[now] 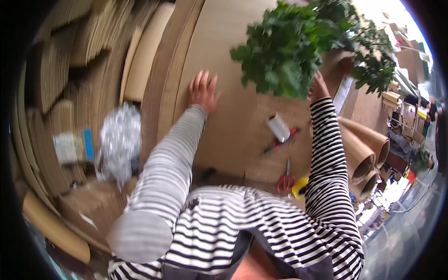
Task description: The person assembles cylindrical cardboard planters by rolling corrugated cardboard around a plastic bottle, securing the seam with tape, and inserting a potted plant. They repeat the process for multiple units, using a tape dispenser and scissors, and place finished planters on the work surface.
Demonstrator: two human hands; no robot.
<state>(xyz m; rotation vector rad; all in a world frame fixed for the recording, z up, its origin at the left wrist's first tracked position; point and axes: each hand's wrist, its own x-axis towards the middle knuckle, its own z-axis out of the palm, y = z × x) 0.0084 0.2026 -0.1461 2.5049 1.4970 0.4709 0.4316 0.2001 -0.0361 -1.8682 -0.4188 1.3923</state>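
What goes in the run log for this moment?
left hand: flat on cardboard sheet | right hand: at green foliage bunch, grip unclear | scissors lying nearby

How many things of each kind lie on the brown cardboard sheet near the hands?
Bunch of green leafy branches: 1
Roll of clear tape: 1
Red-handled scissors: 1
Red-handled tool: 1
Yellow object, partly hidden: 1
Total: 5
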